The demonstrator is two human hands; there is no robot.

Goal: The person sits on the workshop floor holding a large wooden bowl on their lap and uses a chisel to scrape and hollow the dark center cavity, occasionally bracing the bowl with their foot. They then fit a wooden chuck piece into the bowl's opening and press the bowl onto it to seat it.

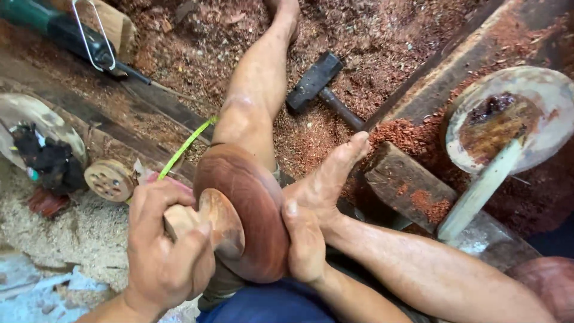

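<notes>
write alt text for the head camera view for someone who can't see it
A person sitting on a sawdust-covered floor steadies a round reddish wooden disc against their leg, the left hand gripping a small wooden knob at its centre and the right hand bracing its rim. A hammer lies beyond.

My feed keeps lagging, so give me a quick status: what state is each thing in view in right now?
Round reddish-brown wooden disc: on edge against the knee.
Pale wooden knob: pressed to the disc's face.
Left hand: closed around the knob's stem.
Right hand: flat on the disc's rim.
Dark-headed hammer: lying in sawdust, untouched.
Green power tool: lying idle.
Round grey plate with pale stick: smeared with dark residue.
</notes>
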